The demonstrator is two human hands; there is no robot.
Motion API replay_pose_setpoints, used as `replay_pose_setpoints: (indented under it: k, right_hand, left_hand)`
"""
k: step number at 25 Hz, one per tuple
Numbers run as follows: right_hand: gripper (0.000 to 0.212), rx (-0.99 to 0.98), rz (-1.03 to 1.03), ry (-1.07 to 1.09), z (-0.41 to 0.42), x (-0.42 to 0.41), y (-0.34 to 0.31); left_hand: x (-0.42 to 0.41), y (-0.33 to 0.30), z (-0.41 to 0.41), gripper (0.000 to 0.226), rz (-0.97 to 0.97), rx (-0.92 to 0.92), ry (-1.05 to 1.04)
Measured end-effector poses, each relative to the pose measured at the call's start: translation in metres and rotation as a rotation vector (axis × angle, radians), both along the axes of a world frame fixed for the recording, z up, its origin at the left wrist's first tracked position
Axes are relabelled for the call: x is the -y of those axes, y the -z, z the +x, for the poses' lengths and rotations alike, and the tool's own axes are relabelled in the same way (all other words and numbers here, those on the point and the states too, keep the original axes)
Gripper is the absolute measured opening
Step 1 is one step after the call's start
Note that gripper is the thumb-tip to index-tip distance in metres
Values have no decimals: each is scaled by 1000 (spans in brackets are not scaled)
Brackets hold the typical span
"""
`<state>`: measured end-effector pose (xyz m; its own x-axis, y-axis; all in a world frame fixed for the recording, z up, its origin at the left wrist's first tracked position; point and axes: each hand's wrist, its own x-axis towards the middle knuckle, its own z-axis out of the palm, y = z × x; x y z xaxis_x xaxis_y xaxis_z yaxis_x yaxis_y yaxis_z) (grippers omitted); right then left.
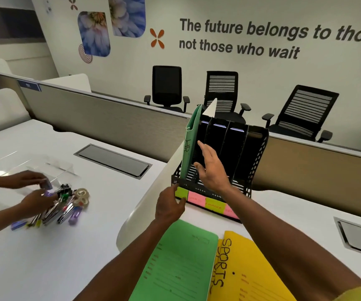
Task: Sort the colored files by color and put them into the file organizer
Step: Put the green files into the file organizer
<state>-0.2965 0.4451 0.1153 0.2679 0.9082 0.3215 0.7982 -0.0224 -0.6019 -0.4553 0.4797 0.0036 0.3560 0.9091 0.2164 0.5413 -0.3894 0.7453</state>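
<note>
Now green file (191, 137) upright in organizer's (257, 153) leftmost slot; three slots open.

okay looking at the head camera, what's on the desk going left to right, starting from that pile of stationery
Pile of stationery → floor-box hatch in the desk → left hand gripping the organizer's front corner → upright green file marked HR → black file organizer → second desk hatch.
</note>
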Motion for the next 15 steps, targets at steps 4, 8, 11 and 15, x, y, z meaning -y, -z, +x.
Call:
replay_pose_setpoints:
  k: [4, 8, 11, 15]
  right_hand:
    - [68, -40, -62, 6, -24, 41, 42]
    - [66, -35, -158, -43, -44, 77, 86]
    - [67, -32, -230, -96, -65, 107, 118]
    - [71, -25, -307, -173, -98, 139, 157]
  left_hand:
    - [45, 30, -33, 61, -86, -62, -38]
    - [94, 49, -64, 60, -143, -66, -86]
    - [136, 67, -91, 54, -127, -52, -144]
    - [168, 88, -130, 47, -7, -142, -258]
